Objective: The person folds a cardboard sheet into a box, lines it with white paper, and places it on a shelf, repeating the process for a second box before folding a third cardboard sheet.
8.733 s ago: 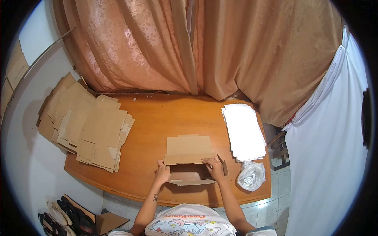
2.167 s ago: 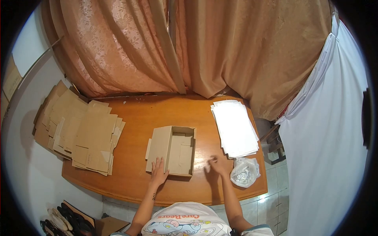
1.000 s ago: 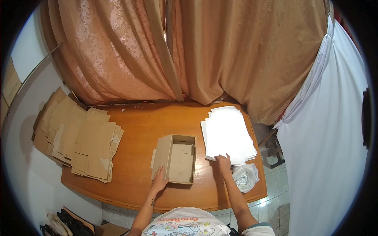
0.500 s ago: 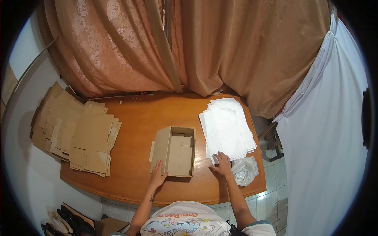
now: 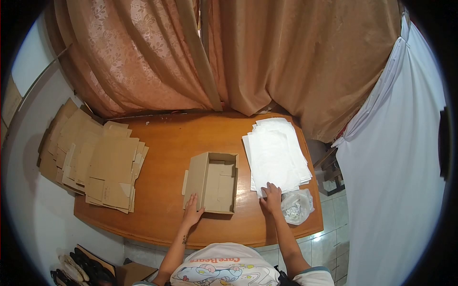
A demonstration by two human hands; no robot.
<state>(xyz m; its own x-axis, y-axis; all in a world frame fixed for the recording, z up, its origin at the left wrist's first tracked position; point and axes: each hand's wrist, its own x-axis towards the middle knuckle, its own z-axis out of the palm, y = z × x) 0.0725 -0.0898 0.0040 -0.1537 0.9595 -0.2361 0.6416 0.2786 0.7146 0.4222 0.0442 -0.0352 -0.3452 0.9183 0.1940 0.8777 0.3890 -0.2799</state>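
An open cardboard box [image 5: 222,183] stands near the middle of the table, its lid flap [image 5: 196,178] folded out to the left and its inside bare. My left hand [image 5: 192,212] rests on the near end of that flap, fingers stretched out, the thumb by the box's near edge. On the right lies a stack of white paper sheets [image 5: 276,152]. The fingers of my right hand [image 5: 272,199] lie apart on the stack's near edge, with no sheet lifted. Just right of this hand sits a clear plastic bag [image 5: 296,208] with whitish contents I cannot make out.
Flattened cardboard boxes [image 5: 112,167] are piled at the left of the wooden table [image 5: 162,186]. Brown curtains [image 5: 305,57] hang along the back edge, and a white cloth [image 5: 386,167] hangs at the right. Shoes [image 5: 86,269] lie at the lower left.
My right hand has shifted slightly right at the paper's near edge, its thumb drawn closer to the fingers. The left hand and the box stay as they were.
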